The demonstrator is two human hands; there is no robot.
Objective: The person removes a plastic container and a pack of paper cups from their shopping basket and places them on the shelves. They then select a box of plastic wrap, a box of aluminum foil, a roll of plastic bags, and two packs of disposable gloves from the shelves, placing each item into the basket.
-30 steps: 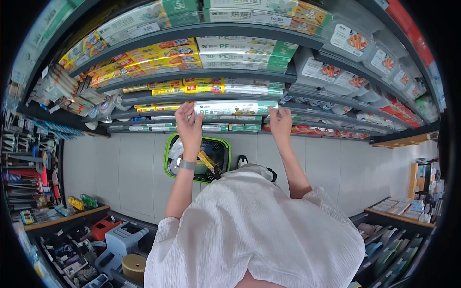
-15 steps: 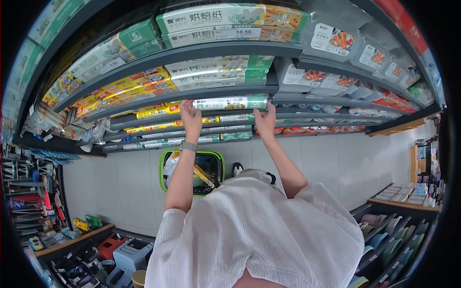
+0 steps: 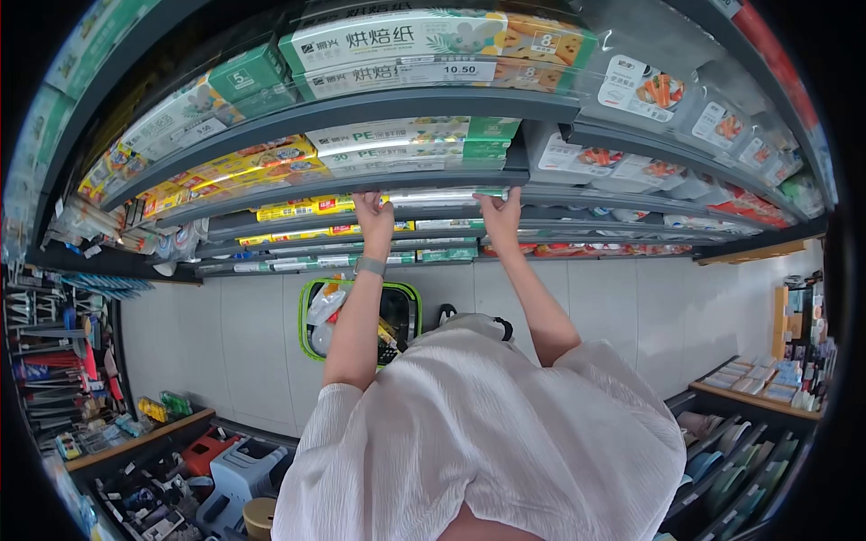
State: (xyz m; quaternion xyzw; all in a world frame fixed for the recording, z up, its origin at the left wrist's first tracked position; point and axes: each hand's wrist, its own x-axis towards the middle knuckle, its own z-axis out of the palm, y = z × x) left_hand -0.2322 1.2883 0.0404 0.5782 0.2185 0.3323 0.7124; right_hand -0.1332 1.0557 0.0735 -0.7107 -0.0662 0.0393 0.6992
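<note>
A slim white and green box of food storage bags lies level on a lower shelf, mostly under the shelf lip above it. My left hand is closed on its left end, fingers at the shelf edge. At the opposite end my right hand grips the green corner between thumb and fingers. The upper face and print of this box are largely hidden by the shelf. Yellow boxes lie just left of my left hand.
Above are PE cling film boxes and baking paper boxes. Clear packs of disposable containers fill the shelves to the right. A green-rimmed shopping basket with goods stands on the floor. Stools are behind at left.
The box has moved inward beneath the shelf lip, so its printed front no longer shows. Both hands went with it, the left also shifting a little right.
</note>
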